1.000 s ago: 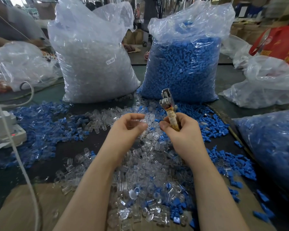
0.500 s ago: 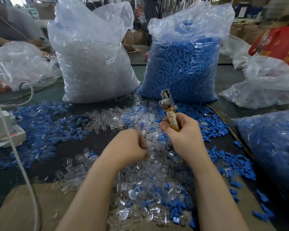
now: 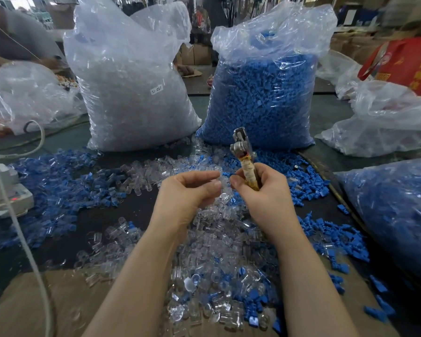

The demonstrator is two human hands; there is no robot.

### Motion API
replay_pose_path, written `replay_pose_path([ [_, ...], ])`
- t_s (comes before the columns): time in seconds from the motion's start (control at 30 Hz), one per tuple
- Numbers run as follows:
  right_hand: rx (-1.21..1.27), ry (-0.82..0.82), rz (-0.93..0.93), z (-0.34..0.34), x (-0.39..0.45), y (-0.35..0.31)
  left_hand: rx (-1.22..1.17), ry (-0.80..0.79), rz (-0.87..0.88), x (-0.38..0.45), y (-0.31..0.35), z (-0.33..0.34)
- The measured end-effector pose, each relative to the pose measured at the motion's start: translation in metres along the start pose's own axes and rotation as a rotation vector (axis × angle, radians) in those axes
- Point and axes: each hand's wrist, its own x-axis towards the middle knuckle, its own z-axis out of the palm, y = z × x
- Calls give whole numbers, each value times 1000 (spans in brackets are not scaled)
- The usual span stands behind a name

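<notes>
My right hand [image 3: 265, 195] grips the taped handle of a small metal hand tool [image 3: 242, 152], whose steel head points up and away from me. Close to its left, my left hand [image 3: 187, 190] is raised above the pile, and its thumb and fingers pinch a small clear plastic piece [image 3: 221, 181] right next to my right thumb. Below both hands lies a heap of clear plastic pieces [image 3: 219, 239] mixed with blue ones. Loose blue plastic pieces [image 3: 58, 181] spread over the dark table to the left and right.
Two tall plastic bags stand behind the pile: one of clear pieces [image 3: 131, 93], one of blue pieces [image 3: 263, 93]. Another blue-filled bag [image 3: 394, 210] lies at right. A white device [image 3: 7, 190] with a cable [image 3: 27, 251] sits at left. Cardboard [image 3: 46, 300] covers the near edge.
My left hand dipped into the clear pile half a second ago and has come back up beside my right hand with a clear piece. The right hand and tool stayed put.
</notes>
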Motion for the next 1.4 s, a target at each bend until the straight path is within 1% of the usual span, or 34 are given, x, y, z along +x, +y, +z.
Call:
replay_pose_path([
  [0.2, -17, -1, 3, 2, 0, 0, -45, 96, 14, 1, -1, 5],
  [0.37, -107, 25, -5, 4, 1, -2, -29, 103, 56, 0, -1, 10],
  [0.53, -146, 48, -14, 4, 0, -3, 76, 139, 154, -2, -1, 13],
  [0.73, -141, 40, -6, 6, -1, -6, 282, 206, 295, -2, -5, 16],
  [1.17, -98, -60, 52, 1, -1, -9, 366, 251, 362, 0, -10, 17],
  [1.23, -87, -81, 66, -1, -2, -9, 333, 245, 348, 0, -10, 16],
  [1.4, -91, -153, 127, -12, -1, -5, 82, 204, 276, 2, -9, 14],
])
